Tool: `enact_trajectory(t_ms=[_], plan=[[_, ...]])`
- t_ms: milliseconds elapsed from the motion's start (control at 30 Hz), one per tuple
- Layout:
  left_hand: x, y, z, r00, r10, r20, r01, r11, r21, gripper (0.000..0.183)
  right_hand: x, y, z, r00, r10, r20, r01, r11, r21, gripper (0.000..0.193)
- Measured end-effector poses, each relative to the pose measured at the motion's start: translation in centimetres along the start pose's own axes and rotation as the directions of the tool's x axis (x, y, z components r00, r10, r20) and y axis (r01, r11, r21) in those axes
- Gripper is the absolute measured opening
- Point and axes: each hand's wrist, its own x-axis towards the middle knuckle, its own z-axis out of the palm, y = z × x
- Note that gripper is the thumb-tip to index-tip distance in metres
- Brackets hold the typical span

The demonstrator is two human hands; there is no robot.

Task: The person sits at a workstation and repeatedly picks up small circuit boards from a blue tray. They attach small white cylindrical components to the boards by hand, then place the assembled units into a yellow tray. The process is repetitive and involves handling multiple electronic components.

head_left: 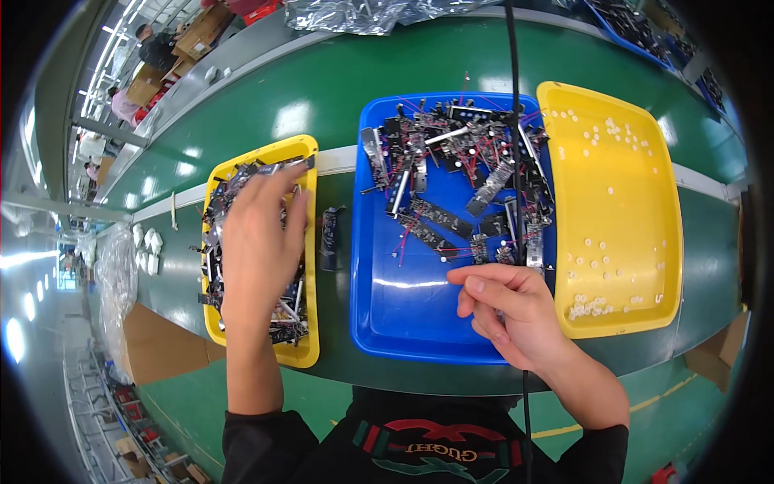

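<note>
My left hand (262, 234) is over the left yellow tray (312, 339), its thumb and fingers apart. Small dark circuit boards with wires and silvery strips (294, 302) fill that tray, and one dark board lies right by my fingertips. Above the near right part of the blue tray (403, 323), my right hand (512, 310) has its thumb and index finger pressed together; whatever may be between them is too small to make out. More circuit boards with pink wires (439, 218) lie heaped in the blue tray's far and right parts.
A single dark part (329, 238) lies between the trays. Small white rings (592, 306) are scattered in the right yellow tray (613, 210). A black cable (516, 97) hangs down across the view. Clear plastic bags (363, 12) lie at the back; people work far left.
</note>
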Motion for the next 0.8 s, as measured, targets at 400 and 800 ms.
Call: enact_trajectory(t_ms=[400, 800], plan=[[-1.7, -0.3, 2.6, 0.95, 0.159, 0.268, -0.226, 0.944, 0.239, 0.032, -0.1, 0.3, -0.1, 1.0, 0.0, 0.02, 0.001, 0.999, -0.041, 0.021], [1.3, -1.0, -0.8, 0.993, 0.034, 0.116, -0.019, 0.991, -0.13, 0.019, -0.2, 0.5, -0.3, 0.999, -0.026, 0.043, 0.028, 0.999, -0.042, 0.021]])
